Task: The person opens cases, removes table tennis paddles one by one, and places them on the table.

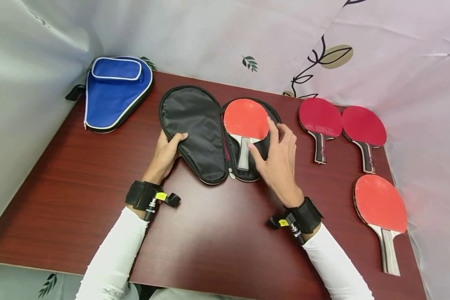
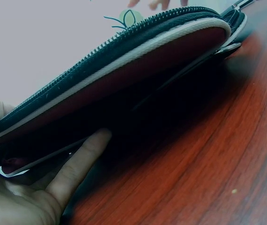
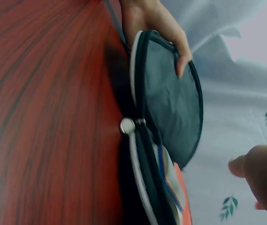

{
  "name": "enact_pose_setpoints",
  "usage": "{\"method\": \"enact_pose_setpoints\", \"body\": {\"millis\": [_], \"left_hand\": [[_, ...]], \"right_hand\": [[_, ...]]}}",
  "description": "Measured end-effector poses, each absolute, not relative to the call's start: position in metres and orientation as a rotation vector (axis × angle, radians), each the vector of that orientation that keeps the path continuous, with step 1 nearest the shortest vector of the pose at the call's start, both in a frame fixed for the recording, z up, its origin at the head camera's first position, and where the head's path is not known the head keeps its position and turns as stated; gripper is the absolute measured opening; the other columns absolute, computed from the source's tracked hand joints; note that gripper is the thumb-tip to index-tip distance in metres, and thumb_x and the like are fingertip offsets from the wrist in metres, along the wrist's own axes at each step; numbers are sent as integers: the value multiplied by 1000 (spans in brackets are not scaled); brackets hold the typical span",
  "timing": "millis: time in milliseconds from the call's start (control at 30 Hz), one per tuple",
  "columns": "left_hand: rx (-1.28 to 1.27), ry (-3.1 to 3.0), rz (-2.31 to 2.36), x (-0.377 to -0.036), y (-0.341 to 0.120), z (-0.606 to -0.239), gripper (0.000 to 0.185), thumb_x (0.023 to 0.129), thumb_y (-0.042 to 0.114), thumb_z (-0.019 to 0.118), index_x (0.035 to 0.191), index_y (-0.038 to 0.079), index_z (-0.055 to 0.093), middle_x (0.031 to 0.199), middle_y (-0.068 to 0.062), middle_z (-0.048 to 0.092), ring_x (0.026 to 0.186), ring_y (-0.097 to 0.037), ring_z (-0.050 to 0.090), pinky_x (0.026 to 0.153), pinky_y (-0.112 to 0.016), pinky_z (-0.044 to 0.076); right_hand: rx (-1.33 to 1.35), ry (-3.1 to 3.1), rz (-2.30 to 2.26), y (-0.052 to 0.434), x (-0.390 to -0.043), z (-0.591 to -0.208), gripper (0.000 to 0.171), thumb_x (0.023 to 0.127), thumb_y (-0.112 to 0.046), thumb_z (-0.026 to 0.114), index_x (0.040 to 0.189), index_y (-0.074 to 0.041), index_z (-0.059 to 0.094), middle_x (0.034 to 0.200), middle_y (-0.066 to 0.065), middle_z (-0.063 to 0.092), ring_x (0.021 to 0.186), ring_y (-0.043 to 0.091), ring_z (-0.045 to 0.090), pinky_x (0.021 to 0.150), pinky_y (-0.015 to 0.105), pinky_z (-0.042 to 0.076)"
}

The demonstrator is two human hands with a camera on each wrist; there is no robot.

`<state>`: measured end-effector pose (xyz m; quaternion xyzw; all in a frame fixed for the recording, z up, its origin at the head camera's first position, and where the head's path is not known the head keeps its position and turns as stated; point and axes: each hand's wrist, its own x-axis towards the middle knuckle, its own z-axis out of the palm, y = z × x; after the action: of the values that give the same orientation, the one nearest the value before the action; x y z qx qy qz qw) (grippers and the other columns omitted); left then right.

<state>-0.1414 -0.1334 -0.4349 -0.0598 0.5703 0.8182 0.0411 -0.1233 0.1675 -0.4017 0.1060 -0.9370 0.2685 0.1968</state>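
A black zippered paddle case (image 1: 195, 129) lies unfolded in the head view, its left flap lifted off the table. My left hand (image 1: 165, 156) grips that flap's outer edge, thumb on the lining and fingers underneath. In the other half rests a table tennis paddle (image 1: 245, 118), orange-red face up, its pale handle toward me. Over the paddle's right side hovers my right hand (image 1: 279, 158), fingers spread and lightly bent. In the right wrist view its thumb (image 3: 253, 164) stands apart from the case. The left wrist view shows the flap's zipper teeth and red underside.
Closed at the back left is a blue case (image 1: 116, 98) with white piping. Two dark red paddles (image 1: 320, 118) (image 1: 364, 125) lie side by side at the right, and an orange-red paddle (image 1: 380, 204) lies nearer me. Patterned cloth (image 1: 210, 37) hangs behind the table.
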Motion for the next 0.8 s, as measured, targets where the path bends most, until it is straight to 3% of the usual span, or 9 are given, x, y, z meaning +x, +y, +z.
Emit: {"method": "enact_pose_setpoints", "body": {"millis": [100, 233, 400, 800], "left_hand": [[-193, 1742, 2497, -141, -129, -436, 52, 98, 8, 56, 146, 20, 37, 123, -12, 57, 94, -22, 69, 76, -33, 60], [-186, 1735, 2499, -142, -124, -438, 50, 98, 8, 56, 143, 19, 39, 122, -11, 57, 93, -21, 68, 77, -33, 60], [-172, 1716, 2510, -143, -121, -438, 45, 97, 7, 57, 138, 17, 41, 119, -11, 58, 93, -21, 68, 77, -34, 60], [-180, 1755, 2505, -141, -131, -435, 54, 98, 10, 59, 147, 20, 37, 127, -11, 56, 101, -23, 66, 83, -32, 58]], "right_hand": [[268, -2684, 730, 160, -124, -407, 64, 94, -50, 66, 145, -16, 48, 123, 18, 47, 106, 36, 44, 83, 48, 40], [240, -2767, 694, 150, -127, -412, 53, 96, -54, 62, 131, -15, 53, 97, 9, 53, 86, 30, 52, 65, 45, 44], [231, -2810, 629, 143, -131, -419, 44, 95, -51, 66, 115, -14, 54, 68, 2, 48, 54, 25, 52, 44, 42, 36], [239, -2763, 648, 135, -145, -433, 29, 89, -31, 68, 105, -14, 52, 58, 1, 47, 49, 32, 51, 43, 43, 34]]}}
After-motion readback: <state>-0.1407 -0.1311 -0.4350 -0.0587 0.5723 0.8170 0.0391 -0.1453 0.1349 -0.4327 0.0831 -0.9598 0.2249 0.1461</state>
